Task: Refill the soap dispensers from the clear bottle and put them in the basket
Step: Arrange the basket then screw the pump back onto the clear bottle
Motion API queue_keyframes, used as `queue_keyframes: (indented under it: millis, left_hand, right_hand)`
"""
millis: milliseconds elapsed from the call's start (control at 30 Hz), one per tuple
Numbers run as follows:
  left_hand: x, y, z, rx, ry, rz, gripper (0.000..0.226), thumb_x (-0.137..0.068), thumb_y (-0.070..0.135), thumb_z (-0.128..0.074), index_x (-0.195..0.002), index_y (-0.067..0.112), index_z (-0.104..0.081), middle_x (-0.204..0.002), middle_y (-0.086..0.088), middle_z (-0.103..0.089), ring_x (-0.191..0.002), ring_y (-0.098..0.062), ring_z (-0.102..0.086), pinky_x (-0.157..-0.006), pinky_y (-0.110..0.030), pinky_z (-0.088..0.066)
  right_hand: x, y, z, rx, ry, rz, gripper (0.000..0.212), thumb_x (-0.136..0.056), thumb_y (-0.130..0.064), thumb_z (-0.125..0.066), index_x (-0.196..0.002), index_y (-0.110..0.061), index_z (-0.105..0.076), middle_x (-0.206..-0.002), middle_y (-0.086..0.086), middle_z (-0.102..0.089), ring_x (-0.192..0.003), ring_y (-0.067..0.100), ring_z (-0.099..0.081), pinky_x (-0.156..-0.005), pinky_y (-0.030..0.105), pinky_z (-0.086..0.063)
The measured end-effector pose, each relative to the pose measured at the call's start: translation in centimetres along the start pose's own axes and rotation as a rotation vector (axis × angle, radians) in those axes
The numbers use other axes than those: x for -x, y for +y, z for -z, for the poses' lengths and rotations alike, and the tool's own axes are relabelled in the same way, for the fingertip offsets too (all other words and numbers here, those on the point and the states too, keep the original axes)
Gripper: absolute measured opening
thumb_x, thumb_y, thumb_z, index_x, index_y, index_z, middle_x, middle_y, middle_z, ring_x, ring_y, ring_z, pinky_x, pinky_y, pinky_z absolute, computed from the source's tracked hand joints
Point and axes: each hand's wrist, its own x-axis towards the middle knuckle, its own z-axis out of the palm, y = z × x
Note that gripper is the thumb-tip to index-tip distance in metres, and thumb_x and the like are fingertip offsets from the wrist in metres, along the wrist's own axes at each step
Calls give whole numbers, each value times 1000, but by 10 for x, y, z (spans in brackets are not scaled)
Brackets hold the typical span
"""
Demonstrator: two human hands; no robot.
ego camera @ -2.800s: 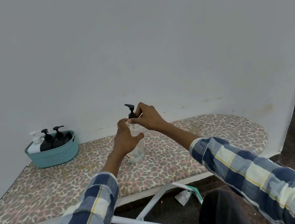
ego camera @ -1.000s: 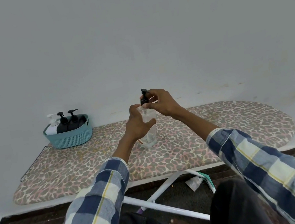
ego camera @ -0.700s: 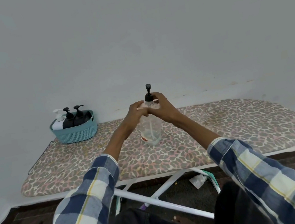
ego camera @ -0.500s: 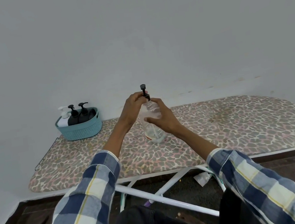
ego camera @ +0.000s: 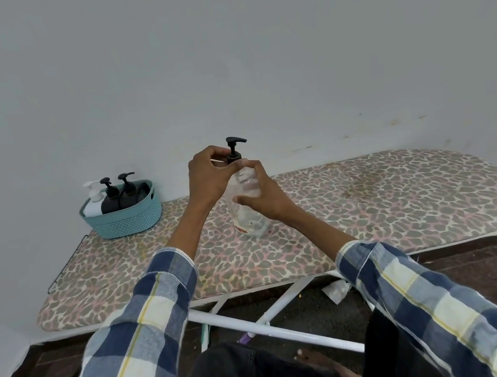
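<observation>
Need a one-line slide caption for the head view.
Left hand grips the black pump while right hand steadies the clear bottle on the ironing board.

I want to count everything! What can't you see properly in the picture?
Head view only:
- Clear bottle: its middle is hidden by the right hand; soap level unclear.
- Pump collar: hidden under the left hand fingers.
- Dispensers' lower halves: hidden by the basket wall.

Just the one head cam here, wide-angle, looking forward and down from above the person's lap at the ironing board (ego camera: 370,203) against the wall (ego camera: 221,48). The board's close, filling mid-frame, with the basket (ego camera: 123,218) off around 10 o'clock.
</observation>
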Motion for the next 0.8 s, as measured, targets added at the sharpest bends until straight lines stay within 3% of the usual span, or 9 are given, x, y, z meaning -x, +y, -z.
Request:
queue_keyframes:
  millis: [133,200,300,467,633,733,800]
  left_hand:
    - [1,-1,1,20,-32,-8,35,-81,29,-93,-108,13,-77,-92,12,-77,-77,10,-70,-72,-6,-51]
    - [1,-4,3,36,-45,-10,34,-83,27,-91,-110,11,-77,-95,10,-78,-82,7,-72,-76,-8,-52]
    - [0,-6,5,22,-73,-23,31,-86,25,-88,-114,14,-78,-102,7,-80,-92,-1,-74,-82,-10,-54]
    - [2,-4,6,13,-162,-61,25,-99,11,-72,-122,15,-76,-110,6,-80,-100,3,-73,-87,-5,-50]
    - [0,-5,10,30,-302,-27,39,-105,0,-54,-136,18,-69,-120,6,-78,-115,0,-68,-91,-5,-47]
    - [0,-2,8,93,-323,33,42,-102,-3,-53,-136,16,-68,-128,-1,-73,-115,1,-67,-85,-2,-46]
    - [1,1,4,117,-271,48,30,-102,8,-61,-130,16,-72,-125,-2,-69,-106,-1,-68,-82,-3,-46]
  right_hand:
    - [2,0,2,-6,-11,2,75,-92,-25,-81,-150,-29,-33,-134,-1,-55,-114,16,-58,-84,25,-47]
    - [2,-1,3,-6,-15,10,75,-93,-23,-80,-151,-28,-33,-129,-9,-53,-115,18,-58,-83,22,-46]
    - [2,-2,3,-6,-21,14,75,-93,-22,-80,-151,-27,-33,-129,-10,-52,-116,20,-58,-86,28,-47]
    - [2,-2,3,0,-27,-1,77,-93,-25,-80,-153,-27,-31,-133,-1,-54,-118,20,-60,-96,38,-52]
    - [2,-3,3,2,-27,-14,79,-93,-24,-79,-154,-26,-29,-133,0,-54,-122,22,-59,-101,40,-52]
    - [2,-3,2,10,-25,-16,79,-93,-26,-80,-153,-28,-29,-129,1,-54,-121,23,-60,-101,44,-54]
    - [2,-3,2,15,-27,-13,78,-93,-27,-80,-152,-28,-30,-128,0,-54,-120,22,-60,-100,44,-54]
